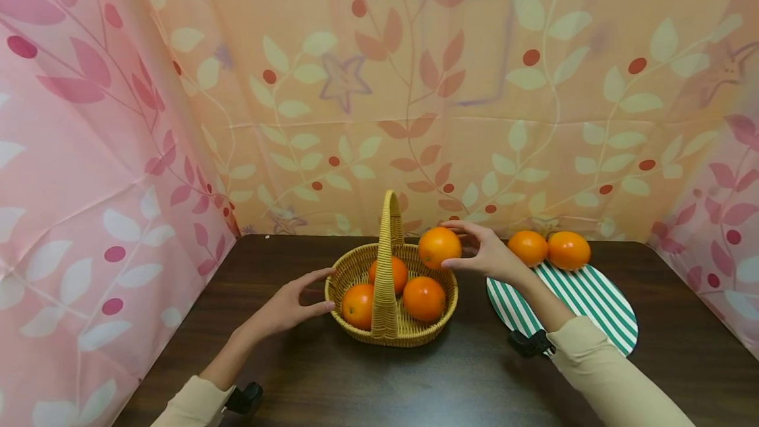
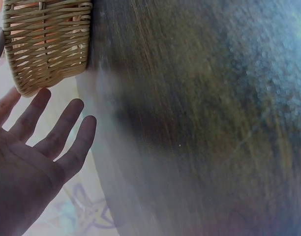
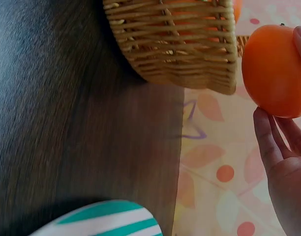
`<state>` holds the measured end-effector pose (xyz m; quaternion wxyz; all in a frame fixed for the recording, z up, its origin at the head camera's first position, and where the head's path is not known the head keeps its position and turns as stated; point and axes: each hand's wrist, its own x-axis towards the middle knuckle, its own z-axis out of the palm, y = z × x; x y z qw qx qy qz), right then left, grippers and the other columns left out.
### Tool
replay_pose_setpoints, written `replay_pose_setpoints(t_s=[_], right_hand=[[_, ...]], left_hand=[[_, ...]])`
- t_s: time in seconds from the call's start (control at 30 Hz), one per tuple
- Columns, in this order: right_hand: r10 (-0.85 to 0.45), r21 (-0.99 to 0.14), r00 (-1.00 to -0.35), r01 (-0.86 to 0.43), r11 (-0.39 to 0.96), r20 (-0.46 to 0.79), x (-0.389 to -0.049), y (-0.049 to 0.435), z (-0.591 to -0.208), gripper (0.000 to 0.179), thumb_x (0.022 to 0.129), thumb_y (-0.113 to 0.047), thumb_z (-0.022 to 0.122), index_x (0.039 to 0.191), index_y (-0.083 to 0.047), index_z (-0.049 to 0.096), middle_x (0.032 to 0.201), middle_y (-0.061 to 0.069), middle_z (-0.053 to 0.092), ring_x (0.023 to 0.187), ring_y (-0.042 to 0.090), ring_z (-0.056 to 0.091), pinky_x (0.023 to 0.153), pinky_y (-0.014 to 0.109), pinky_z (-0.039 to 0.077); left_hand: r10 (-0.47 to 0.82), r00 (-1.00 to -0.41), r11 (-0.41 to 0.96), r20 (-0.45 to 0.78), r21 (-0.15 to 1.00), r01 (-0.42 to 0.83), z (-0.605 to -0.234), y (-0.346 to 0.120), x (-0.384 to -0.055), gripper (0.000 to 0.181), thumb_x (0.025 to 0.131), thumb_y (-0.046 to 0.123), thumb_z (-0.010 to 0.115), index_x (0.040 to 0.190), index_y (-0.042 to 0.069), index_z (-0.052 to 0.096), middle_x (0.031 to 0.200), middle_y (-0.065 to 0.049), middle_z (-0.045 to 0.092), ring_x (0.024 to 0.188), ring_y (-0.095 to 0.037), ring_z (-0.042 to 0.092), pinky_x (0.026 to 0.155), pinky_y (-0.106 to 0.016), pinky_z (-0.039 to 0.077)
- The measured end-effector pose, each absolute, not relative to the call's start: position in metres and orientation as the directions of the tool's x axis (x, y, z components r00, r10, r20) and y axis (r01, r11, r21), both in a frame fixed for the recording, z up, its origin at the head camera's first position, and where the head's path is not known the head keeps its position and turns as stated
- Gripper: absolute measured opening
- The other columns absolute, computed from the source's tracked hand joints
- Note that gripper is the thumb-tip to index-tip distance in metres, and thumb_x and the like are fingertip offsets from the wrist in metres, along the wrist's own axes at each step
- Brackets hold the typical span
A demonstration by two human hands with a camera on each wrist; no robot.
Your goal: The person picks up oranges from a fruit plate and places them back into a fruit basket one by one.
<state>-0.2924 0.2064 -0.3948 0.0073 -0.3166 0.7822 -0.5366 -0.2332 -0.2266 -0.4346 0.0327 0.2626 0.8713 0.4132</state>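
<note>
A yellow wicker basket point(image 1: 385, 338) with a tall arched handle stands on the dark table. Three oranges lie inside it, one of them an orange point(image 1: 423, 298) right of the handle. My right hand point(image 1: 483, 259) holds another orange point(image 1: 439, 247) between thumb and fingers, over the basket's back right rim. In the right wrist view this held orange point(image 3: 273, 71) is beside the top of the woven wall. At the basket's left rim, my left hand point(image 1: 290, 302) has its fingers and thumb spread, fingertips right at the wicker. The left wrist view shows those extended fingers point(image 2: 59, 130) by the basket.
On the right lies an oval placemat point(image 1: 599, 308) with green and white stripes. Two more oranges, a left one point(image 1: 528, 248) and a right one point(image 1: 568, 250), sit at its back edge. A floral curtain point(image 1: 379, 84) hangs behind the table.
</note>
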Motion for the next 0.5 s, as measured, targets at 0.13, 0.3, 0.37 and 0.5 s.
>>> replay_pose_setpoints(t_s=[0.13,0.3,0.37,0.5], right_hand=[[-0.507,-0.834,-0.794,-0.501,0.232,0.336,-0.294,0.199,-0.396,0.068,0.084,-0.008,0.085,0.144,-0.008,0.054,0.133,0.014,0.058,0.115,0.031,0.062,0.098,0.050,0.050],[-0.504,-0.839,-0.798,-0.493,0.231,0.330,-0.293,0.189,-0.399,0.069,0.084,-0.009,0.086,0.144,-0.006,0.053,0.133,0.015,0.058,0.116,0.032,0.062,0.097,0.053,0.050],[-0.508,-0.838,-0.796,-0.494,0.231,0.329,-0.293,0.186,-0.401,0.070,0.083,-0.010,0.086,0.144,-0.006,0.053,0.133,0.015,0.057,0.116,0.032,0.062,0.097,0.051,0.050],[-0.510,-0.826,-0.793,-0.506,0.247,0.334,-0.293,0.182,-0.406,0.070,0.083,-0.012,0.087,0.144,-0.006,0.053,0.133,0.014,0.058,0.116,0.031,0.063,0.096,0.050,0.051]], left_hand=[[0.489,-0.855,0.515,0.170,0.735,0.441,-0.434,-0.227,-0.232,0.068,0.096,0.032,0.074,0.152,0.005,0.046,0.150,-0.016,0.048,0.122,-0.047,0.056,0.096,-0.059,0.049],[0.492,-0.855,0.518,0.165,0.734,0.439,-0.434,-0.226,-0.232,0.068,0.096,0.033,0.073,0.152,0.006,0.046,0.151,-0.015,0.047,0.122,-0.046,0.056,0.097,-0.059,0.048],[0.492,-0.855,0.517,0.165,0.735,0.439,-0.435,-0.226,-0.232,0.068,0.096,0.033,0.073,0.152,0.007,0.046,0.151,-0.015,0.047,0.122,-0.046,0.056,0.097,-0.058,0.049],[0.489,-0.856,0.516,0.165,0.737,0.437,-0.436,-0.227,-0.234,0.068,0.096,0.033,0.074,0.153,0.008,0.045,0.152,-0.013,0.047,0.124,-0.044,0.055,0.100,-0.058,0.047]])
